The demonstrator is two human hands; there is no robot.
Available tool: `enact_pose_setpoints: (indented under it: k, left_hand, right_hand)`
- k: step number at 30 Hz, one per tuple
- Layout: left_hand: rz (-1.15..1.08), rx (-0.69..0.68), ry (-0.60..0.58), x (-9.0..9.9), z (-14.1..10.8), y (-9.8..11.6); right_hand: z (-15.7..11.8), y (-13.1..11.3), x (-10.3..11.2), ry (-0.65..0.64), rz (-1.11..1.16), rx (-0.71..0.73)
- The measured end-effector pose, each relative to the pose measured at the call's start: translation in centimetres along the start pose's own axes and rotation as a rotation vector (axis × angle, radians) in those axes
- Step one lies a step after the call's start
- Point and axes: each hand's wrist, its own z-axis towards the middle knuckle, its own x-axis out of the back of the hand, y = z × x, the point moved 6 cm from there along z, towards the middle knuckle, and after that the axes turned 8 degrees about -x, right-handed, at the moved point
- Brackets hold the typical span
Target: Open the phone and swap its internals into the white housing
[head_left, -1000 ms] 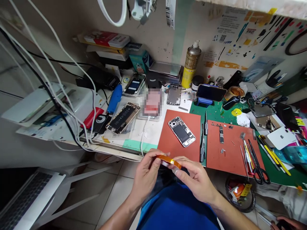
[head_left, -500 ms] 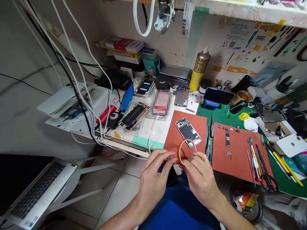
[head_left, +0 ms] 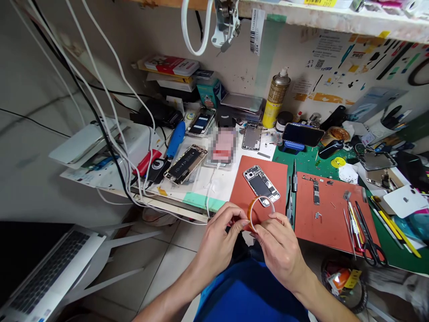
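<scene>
A narrow roll of amber tape [head_left: 250, 210] on a white core stands upright over the bench's front edge. My right hand [head_left: 279, 241] grips its right and lower side between thumb and fingers. My left hand [head_left: 223, 232] is closed in a pinch, thumb and fingertip touching the roll's left edge; any loose tape end there is too small to make out. Just behind the roll lies an opened phone [head_left: 261, 184], its battery and inner parts showing, on a reddish-brown mat [head_left: 236, 190]. The roll overlaps the phone's lower end.
A second reddish mat [head_left: 330, 223] holds a circuit board [head_left: 316, 192], tweezers and scissors [head_left: 373, 252]. Screwdriver-like tools [head_left: 294, 176] lie between the mats. Left are another opened phone [head_left: 185, 164] and hanging white cables [head_left: 117, 103]. Behind stands a spray can [head_left: 276, 98]. A laptop [head_left: 56, 268] sits lower left.
My left fingertips have moved right, in against the roll's left edge, and the fingers are more curled. My right hand keeps its hold. The camera view has shifted slightly.
</scene>
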Motion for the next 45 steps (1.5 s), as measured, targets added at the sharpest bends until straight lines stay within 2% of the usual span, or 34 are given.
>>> enact_pose_setpoints:
  k: [5,10,13,18,21,27,37,45]
  left_hand:
    - [0.04,-0.02,-0.039,-0.4,-0.3,-0.1]
    - [0.156,-0.169,0.057,-0.8,-1.2,0.5]
    - [0.143,-0.2,0.093,-1.1,-1.7,-0.3]
    - [0.029,-0.107,0.066,-1.1,-2.4,-2.8]
    - [0.025,-0.059,0.018,-0.7,-2.4,-3.4]
    - [0.077,-0.116,-0.063,-0.1,-1.2,-2.1]
    - [-0.091,0.056,-0.085,-0.8,-0.6,-2.9]
    - [-0.051,0.103,-0.124,-1.5,-1.1,-3.0]
  right_hand:
    - [0.0,0.1,0.1,-0.036,0.05,-0.019]
    - [-0.1,0.0,0.0,-0.075,0.064,-0.077]
    - [0.1,-0.2,0.1,-0.085,0.08,-0.113]
    - [0.2,-0.4,0.4,-0.095,0.074,-0.139]
    - [0.0,-0.4,0.5,-0.104,0.037,-0.147]
    - [-0.1,-0.8,0.6,-0.085,-0.099,-0.091]
    - [0.2,-1.1,0.9,-0.072,-0.159,-0.079]
    - [-0.2,-0.7,0.3,-0.081,-0.103,-0.131]
